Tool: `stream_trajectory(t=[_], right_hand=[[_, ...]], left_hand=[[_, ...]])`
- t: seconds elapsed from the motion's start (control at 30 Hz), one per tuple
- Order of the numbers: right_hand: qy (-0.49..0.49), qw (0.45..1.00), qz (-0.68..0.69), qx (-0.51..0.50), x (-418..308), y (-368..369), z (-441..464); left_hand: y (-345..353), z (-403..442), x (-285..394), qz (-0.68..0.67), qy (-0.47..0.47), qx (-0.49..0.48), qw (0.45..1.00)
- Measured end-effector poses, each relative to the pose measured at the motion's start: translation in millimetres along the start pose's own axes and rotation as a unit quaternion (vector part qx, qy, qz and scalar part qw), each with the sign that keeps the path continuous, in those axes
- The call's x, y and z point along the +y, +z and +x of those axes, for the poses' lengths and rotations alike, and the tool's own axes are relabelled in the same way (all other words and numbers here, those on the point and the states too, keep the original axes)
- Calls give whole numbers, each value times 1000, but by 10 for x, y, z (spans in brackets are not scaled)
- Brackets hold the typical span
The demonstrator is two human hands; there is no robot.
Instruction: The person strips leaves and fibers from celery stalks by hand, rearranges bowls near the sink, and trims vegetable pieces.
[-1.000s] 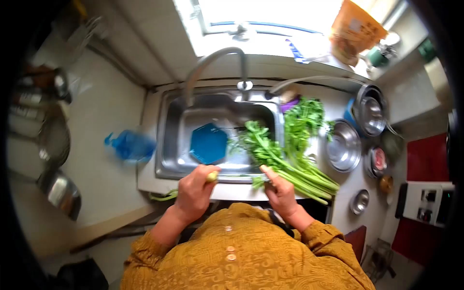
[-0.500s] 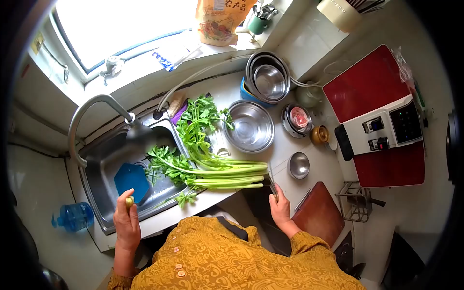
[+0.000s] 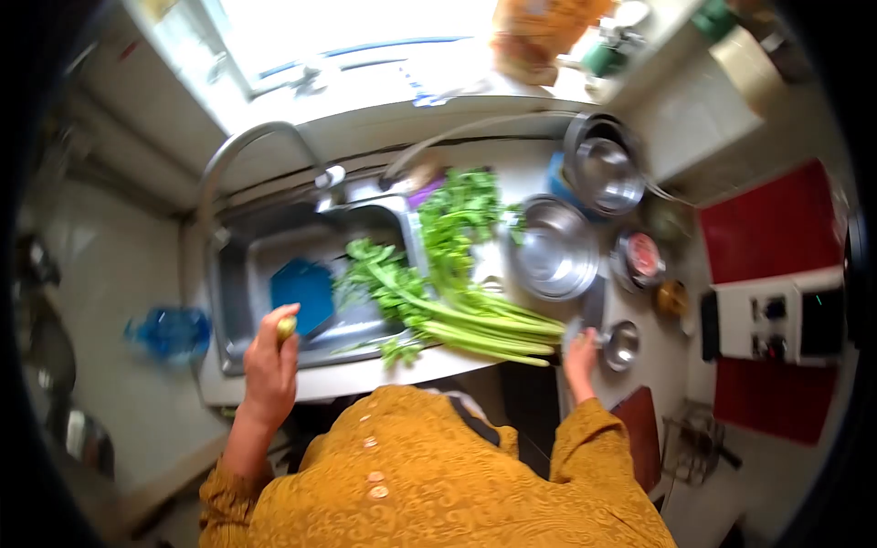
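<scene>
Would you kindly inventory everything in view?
piece: 1, yellowish, in left hand
knife: 1, grey, in right hand
sink: 1, silver, below window
celery: several stalks, green, across sink edge
faucet: 1, grey, above sink
hexagonal item: 1, blue, in sink
bottle: 1, blue, left of sink
bag: 1, orange, by window
large bowl: 1, silver, beside celery
nested bowls: 2+, silver, back right
jar: 1, brown, right side
container: 1, red top, near jar
small bowl: 1, silver, beside right hand
appliance: 1, red/white, far right
board: 1, brown, lower right
utensils: several, grey, far left, blurred
left hand: 1, mustard sleeve, near sink
right hand: 1, mustard sleeve, beside celery
</scene>
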State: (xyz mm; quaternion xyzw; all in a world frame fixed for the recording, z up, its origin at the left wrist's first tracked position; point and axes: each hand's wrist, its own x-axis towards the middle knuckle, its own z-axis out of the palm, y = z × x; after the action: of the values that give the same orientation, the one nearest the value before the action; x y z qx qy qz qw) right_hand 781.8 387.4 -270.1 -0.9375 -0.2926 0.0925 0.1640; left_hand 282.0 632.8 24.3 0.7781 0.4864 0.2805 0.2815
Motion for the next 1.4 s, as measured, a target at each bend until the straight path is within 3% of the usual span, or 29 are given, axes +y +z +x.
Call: stream_trajectory(t=[0.07,0.13,0.3,0.4,0.47,0.5,0.53,0.57,0.6,0.63,0.7,0.77,0.8,0.9,0.93,1.0,1.03,1.1,1.27,1.33,1.4], right_hand=[[13,1000,-9,7,-373,-204,58],[-8,999,-34,30,-329,-143,200],[-6,998,-55,12,-398,-127,379],[-30,995,-92,27,-354,-77,467],[-19,988,-109,110,-831,-310,265],[-82,988,-39,122,-978,-317,205],[-147,981,92,86,-1286,-341,73],[-270,959,63,54,-1697,-418,-107],[-255,946,187,-68,-2057,-359,-339],[-276,924,178,-194,-2258,-217,-532],[-411,830,245,-286,-2993,176,-928],[-385,776,226,-445,-3639,629,-1153],[-259,765,284,-517,-3742,1139,-1267],[-106,790,220,-562,-4046,2410,-1384],[-66,769,146,-618,-4082,2766,-1331],[25,789,116,-602,-4203,3058,-1436],[24,787,118,-605,-4277,3107,-1537],[204,752,282,-560,-4390,3195,-1730],[163,778,272,-542,-4650,3229,-1877],[48,803,195,-561,-4884,3184,-1846],[-7,839,157,-521,-5113,3102,-1808]], left_hand=[[-160,-41,-36,9,-50,9,999],[-243,-113,-139,28,-47,59,997],[-388,-318,-228,20,-145,61,987],[-371,-434,-358,16,-122,91,988],[-406,-493,-407,8,-130,111,985],[-446,-525,-428,5,-151,107,983],[-474,-557,-462,2,-173,103,980],[-492,-594,-502,1,-181,103,978],[-506,-625,-538,1,-185,106,977],[-511,-649,-576,1,-178,108,978],[-539,-684,-601,-17,-182,103,978],[-567,-772,-639,-15,-189,102,977],[-592,-821,-657,-14,-191,94,977],[-716,-1026,-708,-7,-224,88,971],[-749,-1103,-746,1,-236,92,967],[-800,-1273,-830,7,-242,104,965],[-836,-1352,-866,7,-256,107,961],[-881,-1501,-944,-1,-277,120,953],[-974,-1642,-1076,-3,-288,135,948],[-985,-1641,-1102,-4,-272,146,951],[-991,-1614,-1111,-17,-268,146,952]])
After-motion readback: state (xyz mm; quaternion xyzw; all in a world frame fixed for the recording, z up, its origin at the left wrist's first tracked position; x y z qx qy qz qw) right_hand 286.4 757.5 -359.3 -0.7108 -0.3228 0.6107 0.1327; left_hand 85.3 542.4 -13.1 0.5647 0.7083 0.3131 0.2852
